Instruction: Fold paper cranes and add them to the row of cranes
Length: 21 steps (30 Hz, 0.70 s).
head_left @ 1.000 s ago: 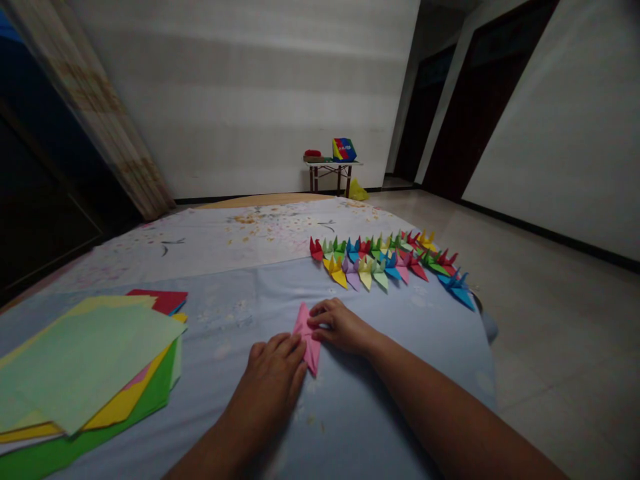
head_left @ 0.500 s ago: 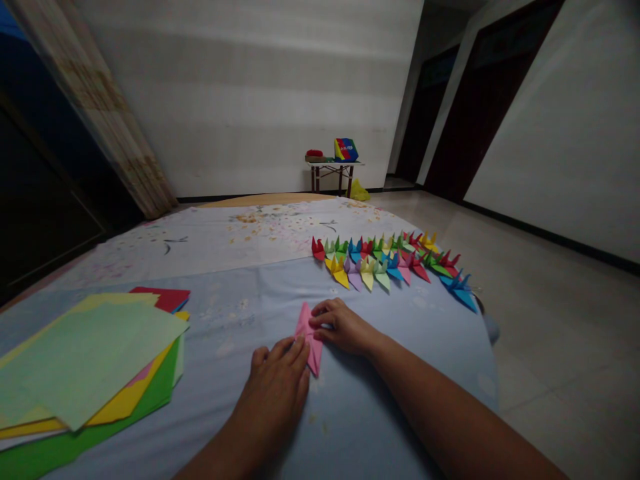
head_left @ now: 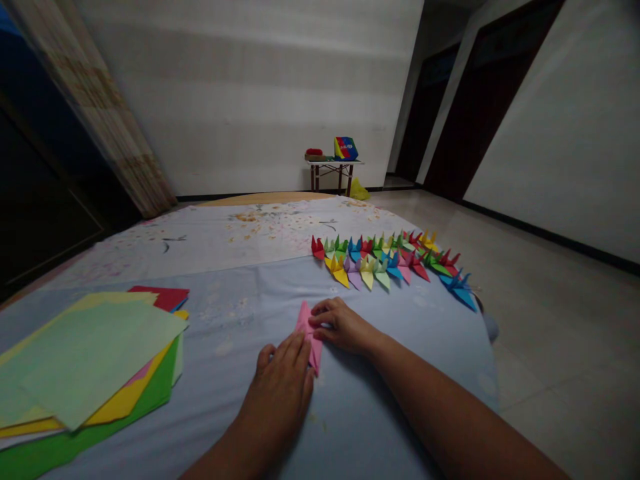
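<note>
Your left hand (head_left: 285, 380) has slid a little forward and to the right since a second ago, so its fingertips now cover the near point of the pink folded paper (head_left: 305, 319); your right hand (head_left: 343, 327) has hardly shifted. The left grip is flat and open: fingers stretched out together, palm down, pressing on the paper and closing round nothing. The right grip is half curled, with bent fingers whose tips bear down on the paper's right edge. Whether the thumb is tucked under that edge, you cannot tell from here.

The pink paper lies on the blue bedsheet (head_left: 400, 373) directly between your two grips, a narrow pointed shape with its far tip poking out beyond the right fingertips and its near end under the left ones.

Past the right grip, further from you and a little to the right, a double row of paper cranes (head_left: 390, 261) in red, green, blue, yellow, purple and pink stands on the sheet, well apart from your hands. Well to the left of the left grip lies a loose stack of coloured sheets (head_left: 90, 360), pale green on top, with yellow, green and red corners showing beneath. Beyond everything, against the far wall, a small table (head_left: 333, 168) carries a bright multicoloured box.
</note>
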Available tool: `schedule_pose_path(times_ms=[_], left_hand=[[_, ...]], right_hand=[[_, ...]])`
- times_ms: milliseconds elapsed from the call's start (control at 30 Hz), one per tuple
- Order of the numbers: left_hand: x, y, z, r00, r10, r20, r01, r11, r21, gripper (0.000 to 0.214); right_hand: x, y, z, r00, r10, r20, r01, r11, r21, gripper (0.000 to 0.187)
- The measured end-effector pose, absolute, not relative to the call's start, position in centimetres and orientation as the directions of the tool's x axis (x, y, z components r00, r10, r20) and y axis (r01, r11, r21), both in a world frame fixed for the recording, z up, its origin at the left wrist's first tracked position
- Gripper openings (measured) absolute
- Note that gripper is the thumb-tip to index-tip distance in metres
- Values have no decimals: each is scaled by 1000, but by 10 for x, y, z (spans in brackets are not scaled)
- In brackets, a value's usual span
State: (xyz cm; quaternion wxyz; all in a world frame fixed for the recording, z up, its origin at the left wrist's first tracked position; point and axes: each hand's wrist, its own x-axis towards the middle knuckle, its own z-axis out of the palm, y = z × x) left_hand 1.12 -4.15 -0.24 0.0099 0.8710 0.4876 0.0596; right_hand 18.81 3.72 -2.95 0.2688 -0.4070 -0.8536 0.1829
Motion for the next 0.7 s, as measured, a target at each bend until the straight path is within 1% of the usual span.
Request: schedule_pose_path(times_ms=[100, 200, 333, 700], left_hand=[[9, -40, -2, 531, 843, 83, 841, -537, 73, 42], [7, -38, 0, 532, 845, 61, 838, -535, 103, 42], [4, -36, 1, 544, 836, 70, 826, -548, 132, 43], [13, -41, 7, 526, 850, 9, 846, -525, 96, 46]], right_hand=[[188, 37, -29, -525, 790, 315, 596, 606, -527, 20], [188, 36, -28, -529, 788, 316, 595, 610, -524, 19], [188, 35, -27, -525, 794, 308, 598, 601, -530, 20], [188, 36, -29, -535, 789, 301, 596, 605, -528, 21]])
